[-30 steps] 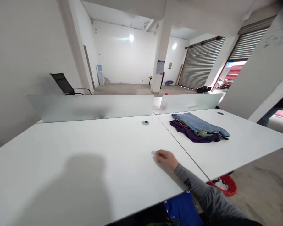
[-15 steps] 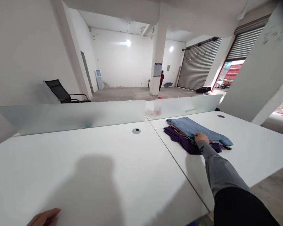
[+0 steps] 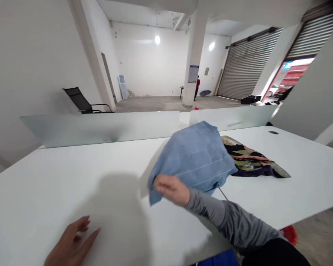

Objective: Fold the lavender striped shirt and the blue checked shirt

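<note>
Your right hand grips the blue garment, lifted beside the patterned clothes; your left hand rests open on the white table.

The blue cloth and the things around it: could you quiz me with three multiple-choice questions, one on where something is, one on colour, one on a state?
1. Where does the patterned garment lie?
A. On the white table
B. On the black chair
C. On the floor

2. What colour is the cloth in the right hand?
A. Red
B. Light blue
C. Yellow

3. How is the left hand?
A. Gripping the cloth
B. Holding a cup
C. Open, holding nothing

Answers:
1. A, it lies flat on the table, to the right of the blue cloth.
2. B, the lifted cloth is pale blue.
3. C, its fingers are spread just above the table, with nothing in them.
</note>
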`<state>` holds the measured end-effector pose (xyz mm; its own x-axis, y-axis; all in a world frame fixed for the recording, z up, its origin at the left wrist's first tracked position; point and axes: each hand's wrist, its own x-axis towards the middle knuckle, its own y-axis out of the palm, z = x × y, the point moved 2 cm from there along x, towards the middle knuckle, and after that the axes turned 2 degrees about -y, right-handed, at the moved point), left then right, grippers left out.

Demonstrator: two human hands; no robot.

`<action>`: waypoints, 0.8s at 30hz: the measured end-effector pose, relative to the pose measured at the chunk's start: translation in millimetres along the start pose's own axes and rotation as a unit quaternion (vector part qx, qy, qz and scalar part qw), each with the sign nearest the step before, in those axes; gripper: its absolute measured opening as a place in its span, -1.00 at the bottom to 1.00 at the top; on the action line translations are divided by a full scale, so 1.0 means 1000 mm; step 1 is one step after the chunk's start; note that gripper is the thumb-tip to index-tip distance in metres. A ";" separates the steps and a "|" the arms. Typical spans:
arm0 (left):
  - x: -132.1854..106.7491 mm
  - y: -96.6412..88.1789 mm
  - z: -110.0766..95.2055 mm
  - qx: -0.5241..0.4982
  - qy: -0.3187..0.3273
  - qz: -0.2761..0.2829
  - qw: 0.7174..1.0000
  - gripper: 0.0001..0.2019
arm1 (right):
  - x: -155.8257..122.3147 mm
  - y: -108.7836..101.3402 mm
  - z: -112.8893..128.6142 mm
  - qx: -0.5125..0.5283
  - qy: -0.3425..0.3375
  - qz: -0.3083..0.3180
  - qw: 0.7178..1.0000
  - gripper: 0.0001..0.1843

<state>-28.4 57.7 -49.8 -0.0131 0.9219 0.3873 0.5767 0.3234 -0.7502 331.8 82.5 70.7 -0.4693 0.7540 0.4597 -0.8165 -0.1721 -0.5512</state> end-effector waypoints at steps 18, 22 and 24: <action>-0.022 -0.037 -0.046 -0.274 0.044 0.081 0.957 -0.71 | -0.077 0.002 0.015 -0.125 0.037 0.005 0.991 -0.49; -0.021 -0.046 -0.053 -0.325 -0.010 0.119 0.938 -0.69 | -0.086 -0.007 -0.024 -0.225 0.097 0.029 0.969 -0.35; -0.021 -0.044 -0.054 -0.360 -0.030 0.139 0.922 -0.66 | -0.075 0.000 -0.033 -0.266 0.120 -0.012 0.956 -0.54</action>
<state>-9.8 12.4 3.8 0.1844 0.9646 0.1882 0.9572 -0.1329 -0.2571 377.9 46.2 13.3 -0.3095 0.8882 0.3394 -0.5090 0.1467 -0.8482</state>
